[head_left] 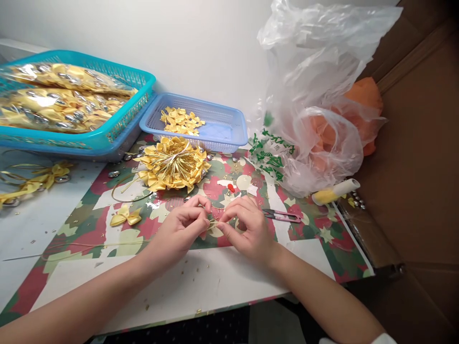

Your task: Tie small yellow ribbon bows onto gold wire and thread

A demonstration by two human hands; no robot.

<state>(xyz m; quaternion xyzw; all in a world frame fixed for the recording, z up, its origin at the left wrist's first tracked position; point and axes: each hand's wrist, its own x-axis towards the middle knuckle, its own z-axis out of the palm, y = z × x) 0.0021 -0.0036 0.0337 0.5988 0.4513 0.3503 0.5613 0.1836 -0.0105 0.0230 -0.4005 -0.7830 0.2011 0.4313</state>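
Note:
Near the front of the table, my left hand (186,222) and my right hand (245,224) almost meet, each pinching a thin gold cord (213,222) stretched between the fingertips. A yellow ribbon bow (125,216) lies to the left of my left hand. Behind the hands is a round bundle of yellow bows (172,165) tied with gold cords. Just right of my right hand lie small pink-handled thread snips (282,216). A red pin-like piece (231,188) sits beyond the fingers.
A teal basket (107,136) with bagged bows and silver bells stands at the back left. Beside it, a blue basket (229,143) holds loose bows. A plastic bag (304,95) and a cardboard wall (423,157) are on the right. A white roll (335,192) lies nearby.

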